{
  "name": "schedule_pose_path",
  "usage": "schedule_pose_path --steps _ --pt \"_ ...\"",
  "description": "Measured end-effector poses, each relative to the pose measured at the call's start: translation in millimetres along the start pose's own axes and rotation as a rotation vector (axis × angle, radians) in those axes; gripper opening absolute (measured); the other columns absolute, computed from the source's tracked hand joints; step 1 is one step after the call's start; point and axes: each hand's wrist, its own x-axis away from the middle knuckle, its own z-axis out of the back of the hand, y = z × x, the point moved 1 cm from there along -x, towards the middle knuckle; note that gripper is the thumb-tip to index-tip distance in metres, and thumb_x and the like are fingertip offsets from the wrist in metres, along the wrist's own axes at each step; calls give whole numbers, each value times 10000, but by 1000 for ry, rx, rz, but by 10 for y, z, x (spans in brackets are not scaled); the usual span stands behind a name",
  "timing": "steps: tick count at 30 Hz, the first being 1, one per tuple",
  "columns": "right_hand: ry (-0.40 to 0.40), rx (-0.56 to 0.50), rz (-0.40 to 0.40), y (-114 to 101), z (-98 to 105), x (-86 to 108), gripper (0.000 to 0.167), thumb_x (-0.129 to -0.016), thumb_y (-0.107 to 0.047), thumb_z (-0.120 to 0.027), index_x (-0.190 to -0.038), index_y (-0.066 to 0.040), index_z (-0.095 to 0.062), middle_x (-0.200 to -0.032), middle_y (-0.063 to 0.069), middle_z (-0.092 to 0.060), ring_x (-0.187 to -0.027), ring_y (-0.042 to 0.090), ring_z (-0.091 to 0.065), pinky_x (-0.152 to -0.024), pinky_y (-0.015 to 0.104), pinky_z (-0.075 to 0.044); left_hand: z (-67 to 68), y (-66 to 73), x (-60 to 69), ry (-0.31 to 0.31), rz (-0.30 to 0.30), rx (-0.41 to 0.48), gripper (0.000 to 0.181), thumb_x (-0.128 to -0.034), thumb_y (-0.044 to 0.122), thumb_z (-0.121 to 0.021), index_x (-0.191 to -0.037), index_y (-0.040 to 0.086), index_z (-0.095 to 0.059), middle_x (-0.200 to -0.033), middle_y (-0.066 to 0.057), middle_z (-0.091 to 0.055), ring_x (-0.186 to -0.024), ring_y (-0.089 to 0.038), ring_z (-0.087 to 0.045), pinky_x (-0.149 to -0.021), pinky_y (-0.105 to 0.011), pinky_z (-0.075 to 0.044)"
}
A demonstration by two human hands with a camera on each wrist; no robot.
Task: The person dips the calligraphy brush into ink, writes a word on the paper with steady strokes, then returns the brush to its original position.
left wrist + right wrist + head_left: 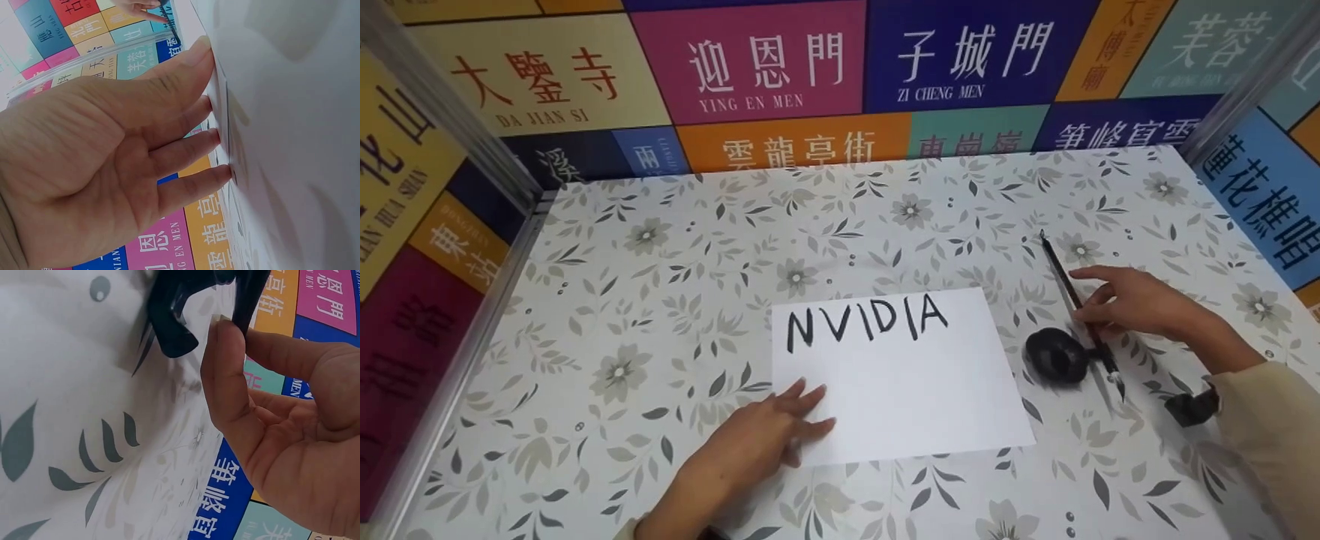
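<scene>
A sheet of white paper (915, 397) lies on the table with "NVIDIA" brushed in black along its top. My left hand (765, 427) rests at the paper's lower left, its fingers spread and fairly straight. In the left wrist view, the left hand's fingertips (216, 136) touch down at the sheet's edge. To the right, my right hand (1132, 300) pinches a dark writing brush (1061, 262) by its shaft between thumb and finger. The brush's inky tip points toward me. Beside it sits a round black ink pot (1057, 356) with a short side projection, which the brush crosses.
A floral-patterned cloth (697, 247) covers the table. Colourful panels with Chinese lettering (765, 67) stand along the back and both sides. A black device (1189, 409) is at the right sleeve's cuff.
</scene>
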Motion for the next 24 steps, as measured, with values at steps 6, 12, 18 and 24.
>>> schedule_pose_path --steps 6,12,18,24 --pt "-18 0 -1 5 -46 -35 750 -870 -160 -702 -1459 39 -283 -957 134 -674 -742 234 -669 -623 336 -553 20 18 26 -5 10 -2 535 -745 18 -729 -1245 190 -647 -1433 -63 -450 -1351 -285 -365 -960 -428 -444" --pt "-29 29 3 24 -75 -42 727 -865 -155 -705 -1439 50 -311 -900 117 -672 -705 236 -668 -603 338 -547 25 33 37 -14 23 9 539 -752 15 -721 -1255 188 -635 -1444 -53 -436 -1362 -273 -346 -984 -434 -422" --pt "-36 47 -1 31 -69 -30 722 -865 -152 -699 -1441 40 -310 -898 111 -677 -704 238 -668 -602 338 -542 21 41 33 -13 14 5 547 -749 9 -724 -1260 182 -630 -1447 -59 -432 -1362 -276 -346 -993 -434 -415" --pt "-44 59 3 11 -73 1 735 -869 -227 -708 -1434 41 -322 -893 111 -669 -707 230 -665 -609 343 -538 4 33 22 -16 -12 -28 560 -733 51 -749 -1261 196 -635 -1437 -70 -447 -1350 -290 -364 -965 -442 -439"
